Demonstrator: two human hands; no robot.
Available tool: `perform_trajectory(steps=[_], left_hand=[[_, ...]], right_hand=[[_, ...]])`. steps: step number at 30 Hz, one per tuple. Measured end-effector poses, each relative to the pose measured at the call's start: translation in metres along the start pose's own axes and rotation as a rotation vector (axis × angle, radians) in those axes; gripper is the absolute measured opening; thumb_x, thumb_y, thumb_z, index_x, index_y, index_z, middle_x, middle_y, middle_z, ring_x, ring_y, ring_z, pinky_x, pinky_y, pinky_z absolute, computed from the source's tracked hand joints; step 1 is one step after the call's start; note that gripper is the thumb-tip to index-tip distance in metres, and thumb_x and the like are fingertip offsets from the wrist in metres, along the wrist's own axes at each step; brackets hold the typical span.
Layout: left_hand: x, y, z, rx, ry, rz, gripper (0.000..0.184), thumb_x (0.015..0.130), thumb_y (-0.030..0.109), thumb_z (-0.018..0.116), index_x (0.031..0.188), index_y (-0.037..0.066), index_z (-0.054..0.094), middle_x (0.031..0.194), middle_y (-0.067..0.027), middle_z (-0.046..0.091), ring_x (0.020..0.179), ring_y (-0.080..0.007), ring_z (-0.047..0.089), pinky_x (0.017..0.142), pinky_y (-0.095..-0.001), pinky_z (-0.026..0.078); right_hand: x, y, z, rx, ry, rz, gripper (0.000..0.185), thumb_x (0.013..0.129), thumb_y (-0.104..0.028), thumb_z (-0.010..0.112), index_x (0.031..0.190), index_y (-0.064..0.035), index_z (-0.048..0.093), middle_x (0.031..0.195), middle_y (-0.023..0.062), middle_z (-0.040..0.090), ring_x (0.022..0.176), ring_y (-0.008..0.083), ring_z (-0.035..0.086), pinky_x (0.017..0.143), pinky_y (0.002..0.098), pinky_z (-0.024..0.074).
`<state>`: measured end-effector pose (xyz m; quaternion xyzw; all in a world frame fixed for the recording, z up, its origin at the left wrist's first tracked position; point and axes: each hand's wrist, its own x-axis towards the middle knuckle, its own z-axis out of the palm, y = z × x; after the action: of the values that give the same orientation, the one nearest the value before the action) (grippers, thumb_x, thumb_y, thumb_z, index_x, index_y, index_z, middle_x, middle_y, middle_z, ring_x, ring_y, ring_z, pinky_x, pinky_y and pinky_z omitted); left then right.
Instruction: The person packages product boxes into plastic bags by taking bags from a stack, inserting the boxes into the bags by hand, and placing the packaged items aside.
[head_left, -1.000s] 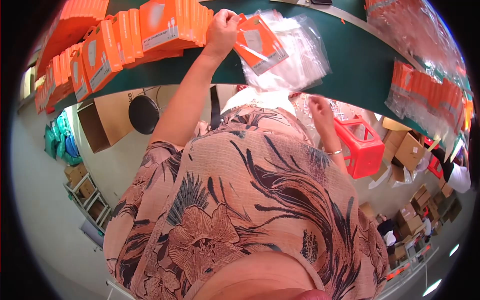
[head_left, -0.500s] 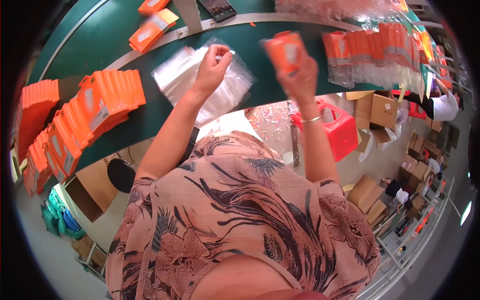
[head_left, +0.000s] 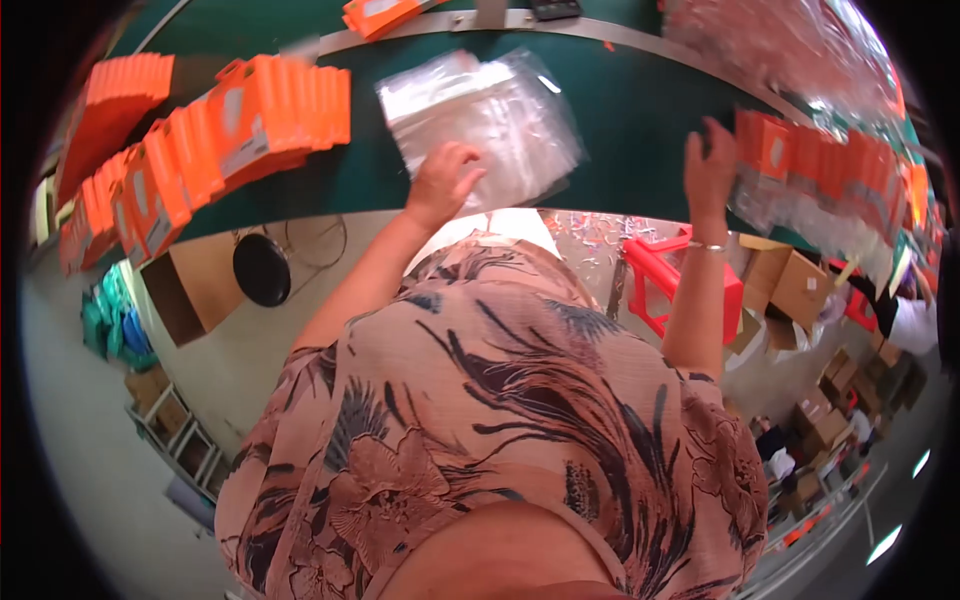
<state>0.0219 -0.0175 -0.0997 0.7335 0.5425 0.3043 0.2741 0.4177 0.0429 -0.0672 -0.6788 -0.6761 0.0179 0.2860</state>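
Note:
My left hand rests on the near edge of a pile of clear plastic bags. Its fingers are bent, the thumb stands apart, and nothing shows between them. On the right, my right hand is beside the left end of a row of orange packets in clear bags. Its thumb and fingers are apart, with no packet visible in them. Farther left, unbagged orange packets with white labels stand leaning in rows on the green table.
More orange packets lie beyond the metal strip, near a dark phone. Clear plastic wrapping is heaped at the far right. Below the table are a red stool, a round black seat and cardboard boxes.
My right hand has moved right to the bagged row and let go of the orange packet it held. My left hand has lowered onto the clear bags. The whole view has shifted.

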Motion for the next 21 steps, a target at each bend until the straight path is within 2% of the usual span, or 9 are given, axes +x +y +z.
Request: perform_trajectory(steps=[2, 4, 5, 6, 7, 8, 10, 16, 21], left_hand=[[0.001, -0.010, 0.010, 0.068, 0.027, 0.041, 0.013, 0.082, 0.010, 0.067, 0.092, 0.004, 0.060, 0.082, -0.0102, 0.058, 0.081, -0.0266, 0.060, 0.071, -0.0332, 0.048], [0.002, -0.028, 0.022, 0.123, -0.050, 0.038, 0.014, 0.080, 0.013, 0.069, 0.089, 0.005, 0.062, 0.081, -0.0102, 0.059, 0.081, -0.0294, 0.060, 0.071, -0.0338, 0.048], [0.004, -0.027, 0.022, 0.125, -0.044, 0.025, 0.014, 0.080, 0.013, 0.069, 0.089, 0.005, 0.062, 0.081, -0.0102, 0.059, 0.081, -0.0294, 0.060, 0.071, -0.0338, 0.048], [0.007, -0.026, 0.021, 0.061, -0.076, -0.080, 0.015, 0.080, 0.015, 0.069, 0.088, 0.005, 0.062, 0.081, -0.0100, 0.059, 0.080, -0.0280, 0.060, 0.070, -0.0337, 0.048], [0.012, -0.024, 0.018, -0.004, -0.104, -0.183, 0.016, 0.080, 0.017, 0.070, 0.088, 0.005, 0.063, 0.081, -0.0097, 0.060, 0.078, -0.0267, 0.061, 0.070, -0.0335, 0.048], [0.015, -0.023, 0.015, -0.071, -0.133, -0.283, 0.017, 0.080, 0.019, 0.070, 0.087, 0.005, 0.063, 0.081, -0.0094, 0.061, 0.077, -0.0253, 0.061, 0.069, -0.0333, 0.048], [0.020, -0.023, 0.005, -0.124, -0.103, -0.321, 0.018, 0.081, 0.020, 0.070, 0.087, 0.005, 0.063, 0.080, -0.0092, 0.062, 0.076, -0.0235, 0.061, 0.068, -0.0329, 0.048], [0.025, -0.012, -0.008, -0.289, -0.051, -0.416, 0.021, 0.083, 0.024, 0.070, 0.088, 0.005, 0.064, 0.080, -0.0071, 0.065, 0.071, -0.0159, 0.061, 0.067, -0.0309, 0.048], [0.017, -0.003, -0.022, -0.387, 0.024, -0.481, 0.025, 0.082, 0.028, 0.070, 0.084, 0.004, 0.063, 0.079, -0.0096, 0.064, 0.072, -0.0218, 0.062, 0.068, -0.0335, 0.049]], right_hand=[[-0.023, -0.061, 0.023, 0.234, -0.186, -0.100, 0.023, 0.088, -0.009, 0.059, 0.110, -0.0064, 0.064, 0.101, 0.0102, 0.064, 0.090, 0.0219, 0.061, 0.077, 0.0295, 0.0488], [-0.058, -0.101, 0.049, 0.496, -0.393, 0.103, 0.021, 0.089, -0.010, 0.061, 0.109, -0.0054, 0.064, 0.092, 0.0038, 0.064, 0.078, 0.0141, 0.061, 0.072, 0.0262, 0.0494], [-0.075, -0.113, 0.060, 0.571, -0.453, 0.167, 0.020, 0.089, -0.012, 0.061, 0.108, -0.0051, 0.065, 0.087, 0.0021, 0.062, 0.071, 0.0108, 0.059, 0.065, 0.0247, 0.0487], [-0.089, -0.122, 0.069, 0.643, -0.512, 0.233, 0.020, 0.090, -0.013, 0.062, 0.108, -0.0048, 0.065, 0.083, 0.0004, 0.061, 0.065, 0.0074, 0.056, 0.058, 0.0232, 0.0481], [-0.095, -0.137, 0.068, 0.644, -0.521, 0.226, 0.020, 0.090, -0.013, 0.062, 0.108, -0.0048, 0.065, 0.083, 0.0004, 0.061, 0.065, 0.0074, 0.056, 0.058, 0.0232, 0.0481], [-0.100, -0.153, 0.063, 0.734, -0.563, 0.401, 0.019, 0.089, -0.014, 0.062, 0.106, -0.0043, 0.066, 0.082, 0.0008, 0.060, 0.063, 0.0068, 0.055, 0.053, 0.0228, 0.0456], [-0.105, -0.182, 0.055, 0.904, -0.635, 0.762, 0.019, 0.088, -0.014, 0.063, 0.103, -0.0031, 0.066, 0.080, 0.0016, 0.060, 0.059, 0.0055, 0.053, 0.044, 0.0221, 0.0406], [-0.091, -0.226, 0.073, 1.005, -0.809, 0.851, 0.018, 0.088, -0.019, 0.066, 0.099, -0.0041, 0.066, 0.072, -0.0006, 0.057, 0.050, 0.0041, 0.046, 0.038, 0.0199, 0.0310], [-0.086, -0.226, 0.107, 1.200, -0.808, 0.931, 0.018, 0.086, -0.025, 0.070, 0.086, -0.0093, 0.062, 0.061, -0.0045, 0.050, 0.045, 0.0030, 0.040, 0.038, 0.0183, 0.0272]])
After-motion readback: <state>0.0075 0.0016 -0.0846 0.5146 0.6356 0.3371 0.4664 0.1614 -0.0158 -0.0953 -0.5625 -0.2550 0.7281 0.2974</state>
